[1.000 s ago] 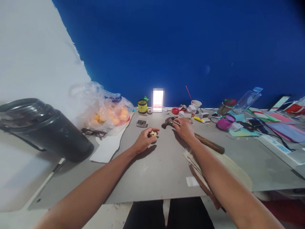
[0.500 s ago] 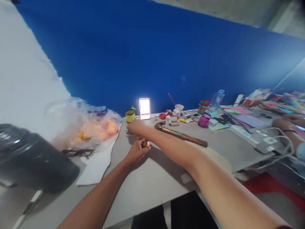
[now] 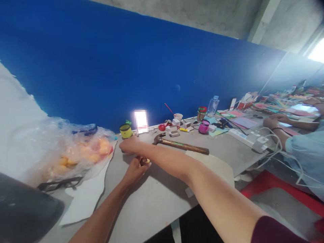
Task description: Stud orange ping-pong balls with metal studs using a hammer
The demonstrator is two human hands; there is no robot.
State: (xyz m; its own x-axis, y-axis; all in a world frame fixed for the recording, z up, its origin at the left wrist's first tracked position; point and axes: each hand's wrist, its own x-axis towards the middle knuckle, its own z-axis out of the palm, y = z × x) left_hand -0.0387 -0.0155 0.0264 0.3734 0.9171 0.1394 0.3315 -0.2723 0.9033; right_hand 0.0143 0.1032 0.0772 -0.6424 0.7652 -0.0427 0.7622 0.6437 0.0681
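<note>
On the grey table point(image 3: 162, 199), bare surface runs from the left hand point(image 3: 134, 170) toward the near edge, open room there. Left of that hand a white sheet point(image 3: 87, 194) lies flat, and past it a clear plastic bag of orange fruit point(image 3: 76, 153) with black glasses point(image 3: 59, 184) against it. A dark container point(image 3: 25, 209) fills the near left corner.

Left hand closed around a small round object point(image 3: 144, 161), pinched at the fingertips, resting on the table, forearm coming in from low left. Object sits at the tip of the left hand, just under the right forearm.

Right hand point(image 3: 130, 145) reaches across over the left hand, palm down on the table, fingers curled; cannot tell whether it grips anything. Right arm stretched long from the lower right, dark red sleeve at the shoulder.

Hammer point(image 3: 181, 145) lies on the table right of the right hand, near but untouched, head toward the wall. Yellow cup point(image 3: 126, 130) just beyond the right hand by the blue wall point(image 3: 126, 74). Beige sheet point(image 3: 215, 165) under and right of the right forearm, reaching the table edge.

Far right, another person's hand point(image 3: 272, 122) rests on the table among cables and coloured paper.
</note>
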